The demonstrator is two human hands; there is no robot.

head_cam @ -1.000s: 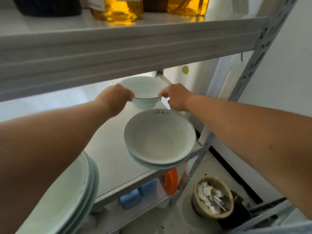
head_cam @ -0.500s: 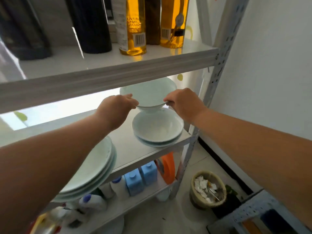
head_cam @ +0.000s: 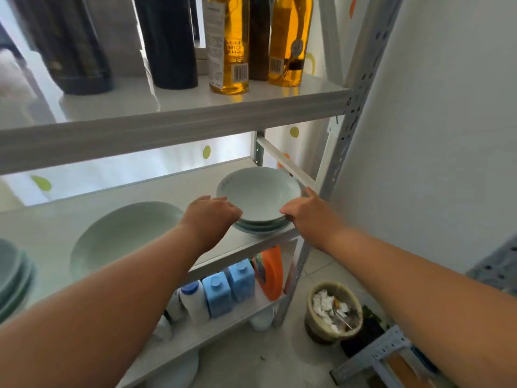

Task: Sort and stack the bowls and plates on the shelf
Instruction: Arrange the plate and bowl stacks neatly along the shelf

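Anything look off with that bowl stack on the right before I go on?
Nothing is spilled or broken. The top bowl rests on the dishes below without an obvious lean, but the stack stands at the front right corner of the shelf, close to its edge.
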